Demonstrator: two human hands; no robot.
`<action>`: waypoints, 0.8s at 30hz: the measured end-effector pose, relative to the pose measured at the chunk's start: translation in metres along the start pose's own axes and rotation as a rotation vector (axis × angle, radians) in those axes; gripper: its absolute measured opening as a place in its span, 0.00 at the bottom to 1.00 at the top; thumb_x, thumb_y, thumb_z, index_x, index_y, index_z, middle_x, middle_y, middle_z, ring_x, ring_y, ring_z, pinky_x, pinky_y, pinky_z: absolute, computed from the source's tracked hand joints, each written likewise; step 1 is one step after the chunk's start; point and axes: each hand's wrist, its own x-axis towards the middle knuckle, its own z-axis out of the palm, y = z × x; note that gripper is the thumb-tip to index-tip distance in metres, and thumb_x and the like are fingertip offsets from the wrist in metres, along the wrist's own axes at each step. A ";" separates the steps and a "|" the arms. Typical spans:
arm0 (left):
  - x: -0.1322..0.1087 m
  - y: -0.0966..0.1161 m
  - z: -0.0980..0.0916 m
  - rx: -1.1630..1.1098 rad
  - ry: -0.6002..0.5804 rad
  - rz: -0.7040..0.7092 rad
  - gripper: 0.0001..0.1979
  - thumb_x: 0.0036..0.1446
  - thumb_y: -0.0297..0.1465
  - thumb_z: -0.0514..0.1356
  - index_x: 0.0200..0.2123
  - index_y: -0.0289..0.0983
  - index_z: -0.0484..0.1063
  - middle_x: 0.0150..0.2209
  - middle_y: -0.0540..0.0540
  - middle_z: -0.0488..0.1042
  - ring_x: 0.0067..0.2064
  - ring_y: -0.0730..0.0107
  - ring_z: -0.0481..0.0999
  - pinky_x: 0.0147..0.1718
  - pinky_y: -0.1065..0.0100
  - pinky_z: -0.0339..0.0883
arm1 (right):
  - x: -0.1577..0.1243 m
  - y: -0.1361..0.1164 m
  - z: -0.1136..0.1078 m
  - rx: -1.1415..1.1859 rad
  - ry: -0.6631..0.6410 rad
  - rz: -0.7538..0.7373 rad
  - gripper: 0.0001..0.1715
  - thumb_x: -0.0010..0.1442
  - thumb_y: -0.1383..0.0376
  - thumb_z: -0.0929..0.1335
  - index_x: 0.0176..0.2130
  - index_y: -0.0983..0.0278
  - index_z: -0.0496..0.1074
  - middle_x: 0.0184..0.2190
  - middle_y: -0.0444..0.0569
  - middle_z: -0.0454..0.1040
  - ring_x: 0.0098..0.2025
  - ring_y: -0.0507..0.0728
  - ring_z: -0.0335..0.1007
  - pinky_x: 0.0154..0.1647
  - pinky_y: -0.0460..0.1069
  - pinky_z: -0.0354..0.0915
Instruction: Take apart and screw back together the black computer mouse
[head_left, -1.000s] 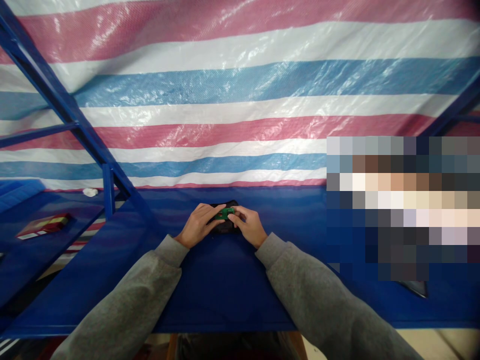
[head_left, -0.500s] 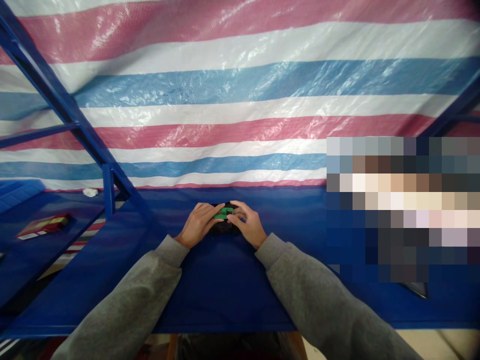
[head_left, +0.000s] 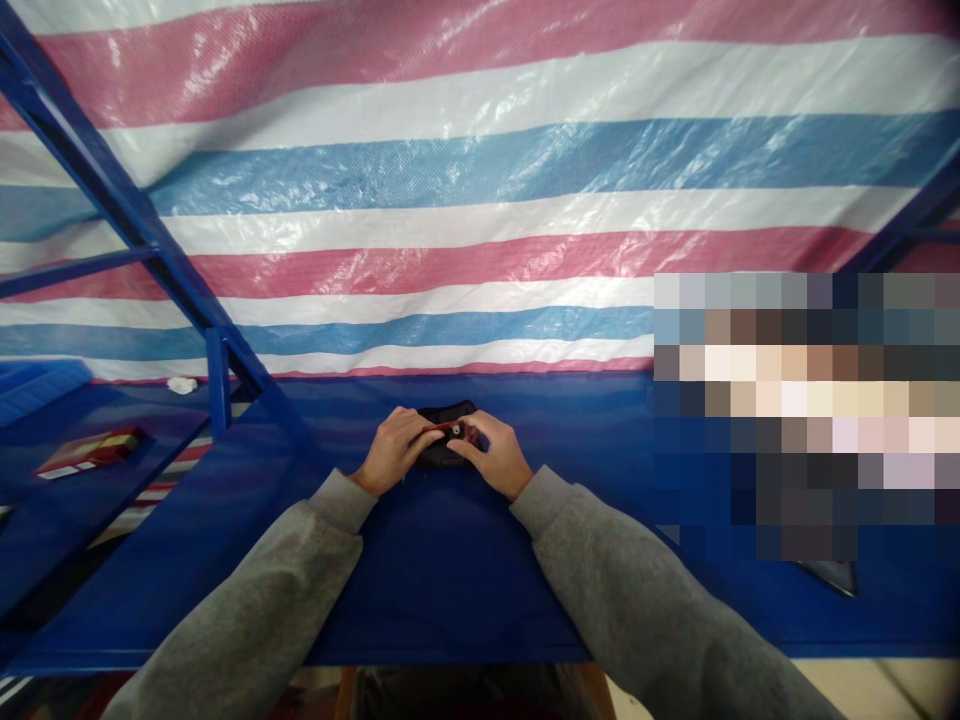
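Well in from the near edge of the blue tabletop (head_left: pixel 450 570), the left hand (head_left: pixel 393 446) and right hand (head_left: pixel 501 454), each nearly closed, pinch a small dark part (head_left: pixel 455 431) over a black tray (head_left: pixel 448 412) near the tabletop's far edge, before a striped sheet (head_left: pixel 450 265).

no readable lettering, brand, number or sign from where I stand, white patch (head_left: pixel 78 468) on the red box (head_left: pixel 94 447) too small to decipher
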 end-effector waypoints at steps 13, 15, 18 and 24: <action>-0.006 0.001 0.005 -0.069 -0.048 -0.084 0.21 0.58 0.37 0.58 0.54 0.40 0.65 0.41 0.45 0.76 0.39 0.68 0.75 0.40 0.66 0.70 | -0.001 0.002 0.000 -0.059 -0.008 -0.015 0.13 0.61 0.57 0.66 0.34 0.64 0.70 0.28 0.45 0.68 0.30 0.53 0.63 0.34 0.47 0.60; -0.006 0.000 0.005 -0.057 -0.061 -0.081 0.21 0.59 0.37 0.57 0.56 0.40 0.64 0.39 0.45 0.76 0.37 0.69 0.74 0.39 0.66 0.70 | -0.001 0.003 0.000 -0.056 -0.010 -0.013 0.13 0.61 0.56 0.65 0.35 0.64 0.70 0.28 0.45 0.68 0.30 0.53 0.63 0.34 0.48 0.60; -0.006 0.000 0.005 -0.044 -0.067 -0.073 0.20 0.61 0.36 0.56 0.55 0.40 0.65 0.39 0.45 0.76 0.37 0.70 0.74 0.38 0.67 0.70 | -0.001 0.004 0.000 -0.048 -0.012 -0.015 0.13 0.61 0.56 0.65 0.35 0.64 0.70 0.28 0.45 0.69 0.30 0.53 0.64 0.34 0.48 0.60; -0.004 0.000 0.003 -0.015 -0.062 -0.054 0.19 0.62 0.36 0.54 0.55 0.40 0.65 0.35 0.47 0.76 0.33 0.71 0.73 0.35 0.69 0.70 | -0.001 0.006 0.000 -0.026 -0.028 -0.019 0.15 0.62 0.55 0.64 0.35 0.63 0.71 0.28 0.46 0.69 0.30 0.53 0.64 0.34 0.48 0.61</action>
